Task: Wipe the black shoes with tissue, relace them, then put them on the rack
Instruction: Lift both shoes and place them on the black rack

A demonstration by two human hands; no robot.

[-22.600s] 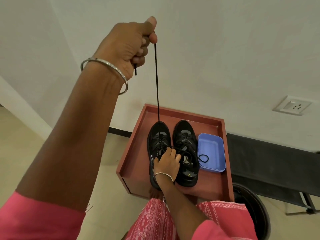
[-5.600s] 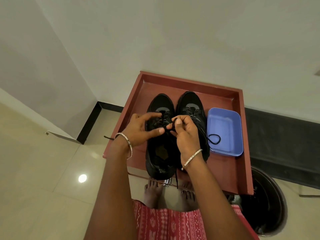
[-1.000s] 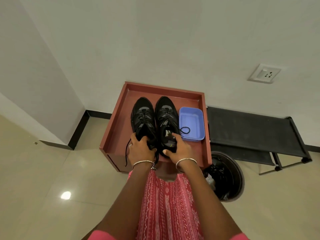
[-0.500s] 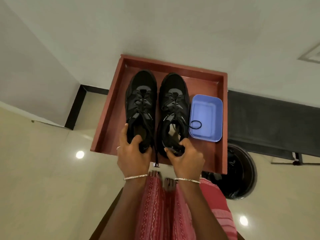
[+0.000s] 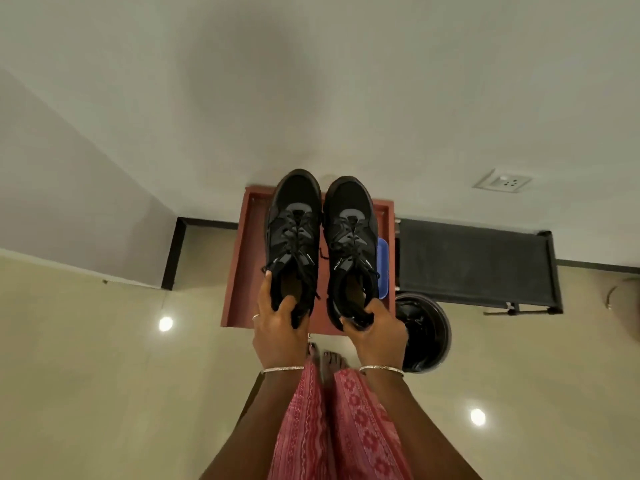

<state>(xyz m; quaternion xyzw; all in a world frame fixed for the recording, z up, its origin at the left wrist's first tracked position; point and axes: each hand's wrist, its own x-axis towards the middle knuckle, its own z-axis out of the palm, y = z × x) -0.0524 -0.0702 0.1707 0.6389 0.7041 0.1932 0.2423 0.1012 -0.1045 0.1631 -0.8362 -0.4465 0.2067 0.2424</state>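
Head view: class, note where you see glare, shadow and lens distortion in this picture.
In the head view, two bright spots glare on the glossy floor; a soft shadow darkens the wall above the shoes; the wide-angle lens bows the black skirting; the light is dim, so the shoes show little detail; nothing is markedly blurred.
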